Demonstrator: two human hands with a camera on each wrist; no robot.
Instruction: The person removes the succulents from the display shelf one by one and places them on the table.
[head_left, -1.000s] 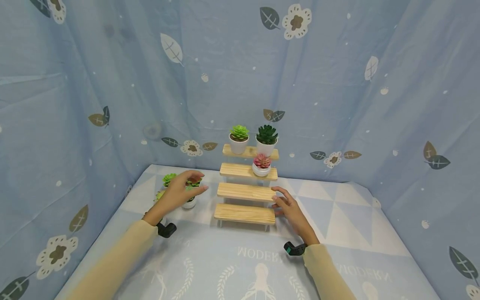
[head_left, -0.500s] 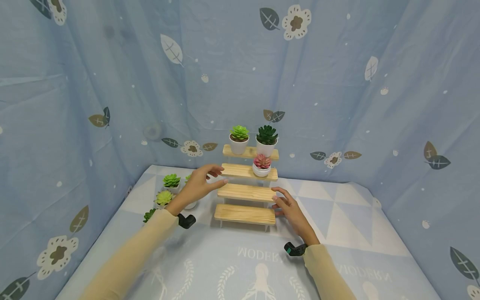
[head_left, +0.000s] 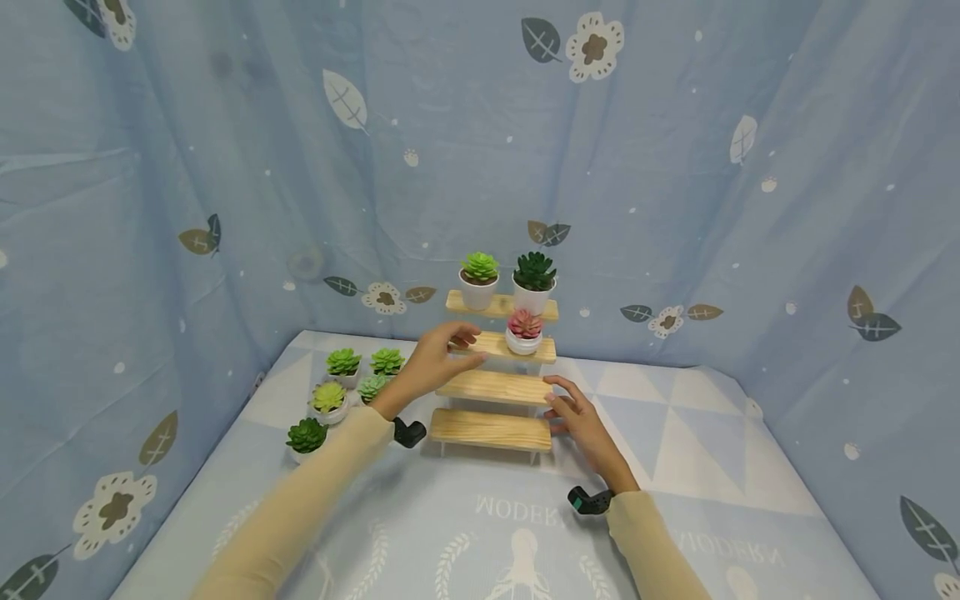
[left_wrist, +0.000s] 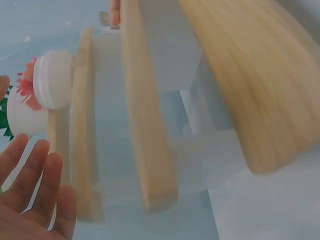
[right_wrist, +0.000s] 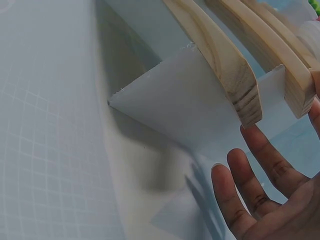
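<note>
Four wooden shelves are stepping up this little stand point(head_left: 491, 429), and it's sitting mid-bench point(head_left: 420, 517) near the back curtain point(head_left: 465, 125). Up top, a light green succulent point(head_left: 478, 283) and a dark green succulent point(head_left: 533, 283) are standing side by side, while a pink succulent point(head_left: 523, 329) is sitting toward the right end of the shelf below. Five more potted plants point(head_left: 329, 398) are standing on the bench to the left.

The left hand point(head_left: 433, 360) is hovering around the left end of that second shelf, grip empty, thumb and fingers spread apart (can't tell if it's touching the wood). The right hand point(head_left: 587, 423) is meeting the third shelf's right end with its fingertips; whether that grip is pinching the board or only touching it, I honestly can't tell.

What's worrying me: the left hand is reaching in beside the pink one, so a careless sweep rightward could be knocking it off. Shelves are looking narrow too. If the right hand is shoving sideways, the whole stand could be shifting, probably toppling the top pair first. And the left sleeve point(head_left: 300, 508) is passing close to the nearest left-side pot, so a low elbow could be tipping that.
</note>
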